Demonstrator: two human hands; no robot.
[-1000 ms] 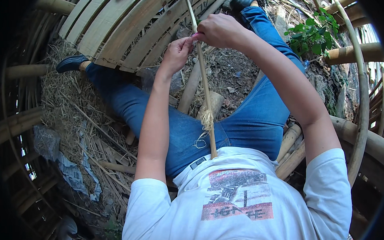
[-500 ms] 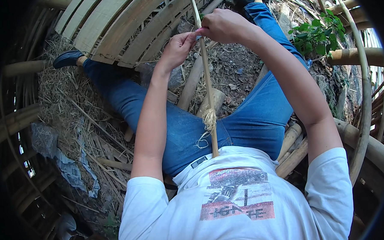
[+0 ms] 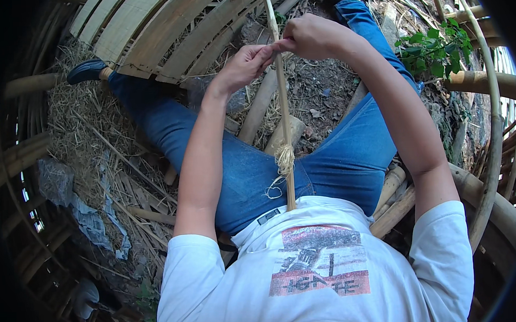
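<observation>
A long, thin bamboo stick (image 3: 283, 102) runs away from my waist between my spread legs. Near its close end, a clump of pale, frayed fibre (image 3: 284, 158) is wrapped around it, with a loose strand dangling. Farther up, my left hand (image 3: 245, 66) pinches at the stick's left side, thumb and fingers closed. My right hand (image 3: 310, 36) is bent over from the right, its fingers closed and meeting the left fingertips at the stick. Whatever the fingertips grip is too small and covered to make out.
A slatted wooden panel (image 3: 166, 35) lies beyond my left hand. Cut bamboo pieces (image 3: 259, 106) rest on the ground between my legs. Straw (image 3: 78, 125) and crumpled plastic (image 3: 56, 181) lie at left. A leafy plant (image 3: 434, 49) and bamboo poles (image 3: 485, 86) stand at right.
Both hands have shifted slightly right and a little nearer, and the far part of the stick has swung right with them. The fingertips stay together at the stick.
</observation>
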